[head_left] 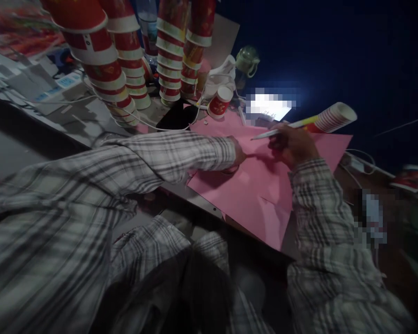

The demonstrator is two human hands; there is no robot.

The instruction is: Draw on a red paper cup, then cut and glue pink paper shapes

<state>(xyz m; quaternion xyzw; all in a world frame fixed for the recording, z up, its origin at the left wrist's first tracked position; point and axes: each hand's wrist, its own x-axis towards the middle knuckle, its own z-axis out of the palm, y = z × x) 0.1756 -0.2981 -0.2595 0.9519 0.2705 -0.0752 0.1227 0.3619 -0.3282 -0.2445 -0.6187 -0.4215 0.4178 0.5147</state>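
Pink paper sheets (244, 195) lie on the table and overhang its near edge. My left hand (238, 154) rests on the paper, its fingers lying flat as far as they show; the plaid sleeve hides part of it. My right hand (296, 146) is closed on a slim, pale pen (264, 134). The pen's tip points left, above the paper, and a yellow length shows behind the hand. A stack of paper cups (336, 117) lies on its side just beyond my right hand.
Tall stacks of red-and-white paper cups (169, 55) stand at the back left. A small red cup (220, 102) sits near the paper, beside a lit phone screen (282, 111). Cables and a power strip (61, 95) lie at left. A glass mug (247, 60) stands behind.
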